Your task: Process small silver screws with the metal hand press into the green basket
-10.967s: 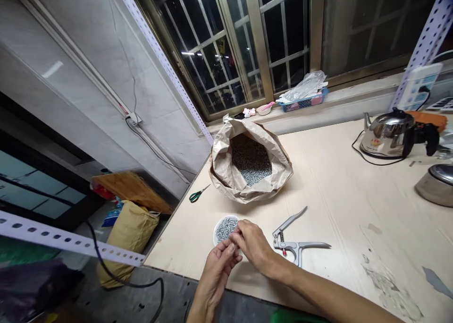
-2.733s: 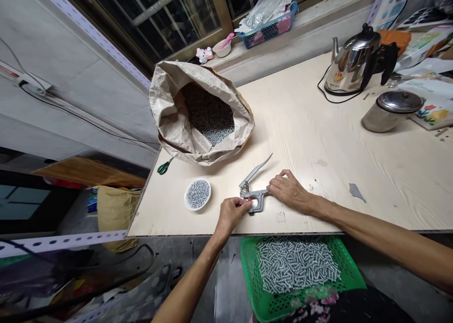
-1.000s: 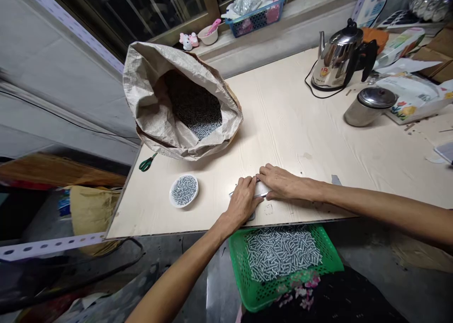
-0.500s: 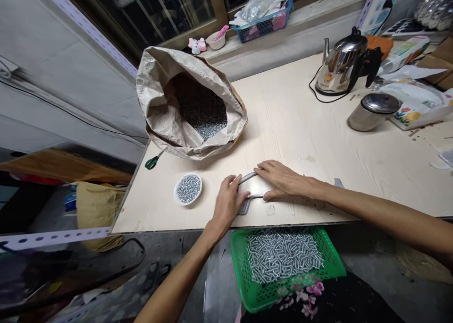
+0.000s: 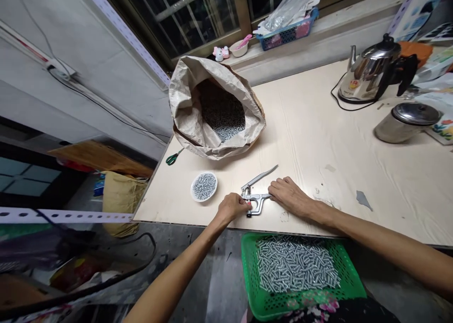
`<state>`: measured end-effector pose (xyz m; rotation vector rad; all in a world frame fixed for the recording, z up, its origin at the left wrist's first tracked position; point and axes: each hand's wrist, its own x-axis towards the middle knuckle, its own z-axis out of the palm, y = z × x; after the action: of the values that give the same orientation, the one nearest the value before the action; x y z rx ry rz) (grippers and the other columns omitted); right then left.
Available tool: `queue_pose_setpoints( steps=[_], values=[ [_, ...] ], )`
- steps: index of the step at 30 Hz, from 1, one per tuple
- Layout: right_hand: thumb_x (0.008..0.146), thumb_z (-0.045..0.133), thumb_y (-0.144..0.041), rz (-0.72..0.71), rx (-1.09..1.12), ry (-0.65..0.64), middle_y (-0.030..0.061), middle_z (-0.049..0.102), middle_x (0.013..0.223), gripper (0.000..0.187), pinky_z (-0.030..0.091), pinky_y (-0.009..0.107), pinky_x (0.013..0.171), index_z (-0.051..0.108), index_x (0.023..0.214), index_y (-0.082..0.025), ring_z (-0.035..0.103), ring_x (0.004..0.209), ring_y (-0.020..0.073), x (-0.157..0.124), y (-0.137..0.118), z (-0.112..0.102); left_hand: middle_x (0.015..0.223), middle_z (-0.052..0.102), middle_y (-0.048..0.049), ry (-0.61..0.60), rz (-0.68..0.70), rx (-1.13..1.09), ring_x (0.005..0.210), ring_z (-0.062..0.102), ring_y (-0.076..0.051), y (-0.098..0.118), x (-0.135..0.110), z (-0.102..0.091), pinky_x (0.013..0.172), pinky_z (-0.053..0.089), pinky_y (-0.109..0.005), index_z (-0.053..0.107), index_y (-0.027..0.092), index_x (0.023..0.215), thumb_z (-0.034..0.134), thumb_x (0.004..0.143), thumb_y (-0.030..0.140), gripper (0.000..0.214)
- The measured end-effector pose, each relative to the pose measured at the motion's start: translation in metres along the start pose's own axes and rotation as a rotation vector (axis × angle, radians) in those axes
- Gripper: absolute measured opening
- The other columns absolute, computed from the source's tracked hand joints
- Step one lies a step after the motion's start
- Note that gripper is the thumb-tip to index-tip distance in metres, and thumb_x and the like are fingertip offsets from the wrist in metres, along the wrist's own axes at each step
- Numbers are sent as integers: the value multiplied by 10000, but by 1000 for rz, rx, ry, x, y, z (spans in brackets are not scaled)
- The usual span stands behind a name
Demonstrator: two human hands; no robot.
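A pair of grey metal snap-fastener pliers (image 5: pixel 261 201) lies over the table, its long upper handle raised and apart from the lower one. A spring and a small red part show at its head. My left hand (image 5: pixel 231 207) is closed at the head, fingertips pinching near the red part; whether a small piece is between them is hidden. My right hand (image 5: pixel 289 196) is closed round the end of the lower handle. Left of the pliers stands a white bowl (image 5: pixel 204 187) full of small silvery metal pieces.
A large open sack (image 5: pixel 184 106) of metal pieces stands behind the bowl. Green-handled scissors (image 5: pixel 172 158) lie at the left. A green basket (image 5: pixel 249 266) of metal pieces sits below the table's front edge. A kettle (image 5: pixel 370 72) and a lidded metal canister (image 5: pixel 405 124) stand right.
The pliers' upper handle has swung up and open. My right hand has let go of it and holds the lower handle. My left fingers have moved to the head. The view has shifted left.
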<state>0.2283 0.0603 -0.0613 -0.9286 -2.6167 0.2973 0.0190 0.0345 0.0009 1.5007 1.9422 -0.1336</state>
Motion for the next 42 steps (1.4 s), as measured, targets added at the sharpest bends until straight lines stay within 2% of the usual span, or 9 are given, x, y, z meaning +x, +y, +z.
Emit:
queue_pose_setpoints(
  steps=[10,14,16,19,23,26,28,33,42],
  values=[
    [953,413,-198,-41,98,76,13,569,805,170,264,308,681,465,791,-204,457,736,161,4,-3,13,659,635,-69,131,9,269,652,586,-180,1,-5,-3,571,360,-253,686,134,674,567,667,199,136],
    [959,407,-222,-49,83,113,17,555,786,176,284,307,660,466,793,-203,454,711,162,1,-2,19,459,461,26,-131,-165,-82,450,436,-107,-11,3,-18,479,340,-233,586,147,531,615,640,223,136],
    [957,409,-224,-24,84,121,17,552,787,171,296,308,655,469,798,-204,462,711,163,-1,0,20,434,425,43,-111,-198,-277,411,375,-89,-15,-5,-19,444,320,-228,578,145,517,604,674,249,190],
    [952,417,-217,-1,104,103,17,553,783,167,312,310,654,469,793,-206,476,716,165,-1,1,16,532,562,1,-1,-8,-362,487,473,-109,-12,-37,-9,490,355,-232,670,134,610,625,708,279,181],
    [948,418,-214,0,131,92,21,558,787,171,322,310,649,470,784,-213,482,711,166,0,1,12,771,690,-34,82,250,-110,684,599,-161,-14,-70,-3,615,403,-259,744,204,774,632,783,306,151],
    [953,411,-227,-8,132,95,22,556,779,177,324,310,649,468,786,-212,482,701,165,0,2,13,924,670,-68,454,136,219,821,599,-190,-38,-56,-23,653,404,-269,724,208,895,505,894,294,235],
    [958,404,-231,-11,132,96,24,555,780,179,327,310,655,466,792,-209,484,706,167,0,2,15,975,644,-79,560,68,392,930,574,-209,-61,-36,-40,671,406,-268,704,206,934,447,924,253,261],
    [963,396,-235,-19,118,95,25,554,786,180,315,309,652,466,800,-205,480,708,168,0,2,15,1013,620,-90,462,70,598,1005,519,-236,-95,-3,-58,656,407,-277,676,202,937,426,935,247,254],
    [953,411,-220,-52,56,139,15,547,768,177,296,309,643,455,782,-209,467,692,164,0,1,16,1009,606,-104,329,158,720,977,541,-222,-91,0,-64,687,407,-281,611,161,948,371,937,168,241]
  ],
)
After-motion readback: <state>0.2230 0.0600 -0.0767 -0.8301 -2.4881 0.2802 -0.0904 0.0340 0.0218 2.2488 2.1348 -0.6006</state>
